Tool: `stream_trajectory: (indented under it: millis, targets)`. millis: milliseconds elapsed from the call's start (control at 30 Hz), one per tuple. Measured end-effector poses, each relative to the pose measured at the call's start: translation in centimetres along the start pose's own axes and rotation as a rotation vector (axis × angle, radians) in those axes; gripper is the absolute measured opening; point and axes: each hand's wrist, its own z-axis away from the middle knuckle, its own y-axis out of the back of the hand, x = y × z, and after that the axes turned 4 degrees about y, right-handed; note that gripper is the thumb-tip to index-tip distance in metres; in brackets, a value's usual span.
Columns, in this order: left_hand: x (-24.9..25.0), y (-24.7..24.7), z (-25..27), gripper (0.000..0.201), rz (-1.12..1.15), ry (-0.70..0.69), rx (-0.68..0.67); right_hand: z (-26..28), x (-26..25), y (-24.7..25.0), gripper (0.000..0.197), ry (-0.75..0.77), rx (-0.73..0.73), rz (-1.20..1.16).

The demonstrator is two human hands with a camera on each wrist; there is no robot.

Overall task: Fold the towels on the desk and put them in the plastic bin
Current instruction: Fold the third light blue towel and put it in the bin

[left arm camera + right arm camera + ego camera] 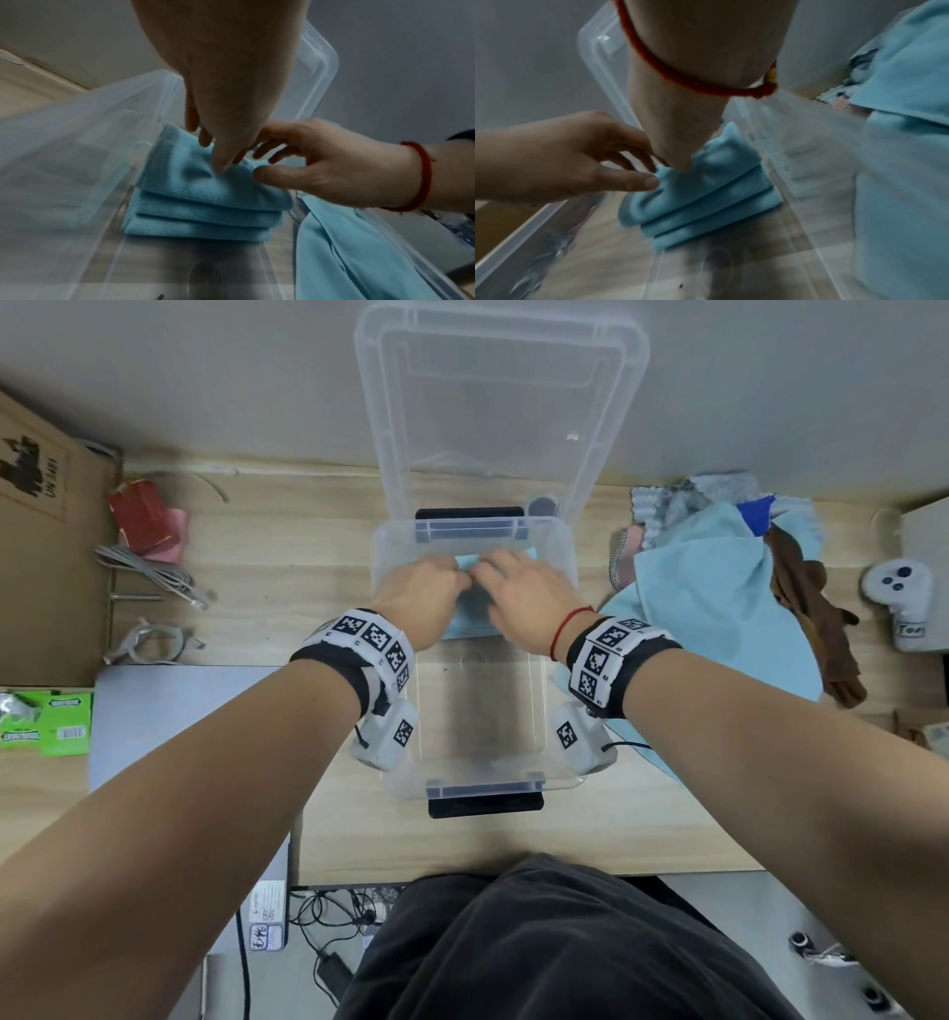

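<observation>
A folded light-blue towel point(472, 621) lies in the far end of the clear plastic bin point(482, 788) in the middle of the desk. Both hands reach into the bin and rest on top of it. My left hand point(426, 593) presses its fingertips down into the top layer point(200, 203). My right hand point(518, 593), with a red string at the wrist, touches the towel's right side with thumb and spread fingers. The wrist views show the towel point(706, 199) as a stack of three folded layers, puckered under the fingers. Neither hand visibly pinches it.
The bin's lid point(498, 403) stands open against the wall behind. A heap of unfolded towels point(708, 588) and a brown cloth point(816, 618) lie right of the bin, beside a white controller point(896, 588). Cables point(154, 577), a red pouch point(144, 516) and a grey laptop point(179, 721) are left.
</observation>
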Motion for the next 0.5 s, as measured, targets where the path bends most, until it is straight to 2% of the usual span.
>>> stream_trajectory:
  millis: [100,233,333,433,500]
  targets:
    - [0.2,-0.5,0.2,0.039,-0.071,0.052,-0.141,0.3,-0.4,-0.8,0.048,-0.117,-0.244,0.004]
    - [0.4,-0.1,0.3,0.045,-0.230,0.064,-0.188,0.1,-0.6,-0.8,0.043,-0.193,-0.344,0.148]
    - [0.3,0.3,0.0,0.049,-0.329,0.066,-0.217,0.0,-0.6,0.2,0.033,-0.168,-0.430,0.334]
    - [0.6,1.7,0.5,0.036,-0.363,0.094,-0.228,0.6,0.2,2.0,0.025,-0.091,-0.371,0.416]
    - [1.0,3.1,0.9,0.035,-0.296,0.149,-0.182,1.7,1.1,3.5,0.025,-0.074,-0.227,0.342]
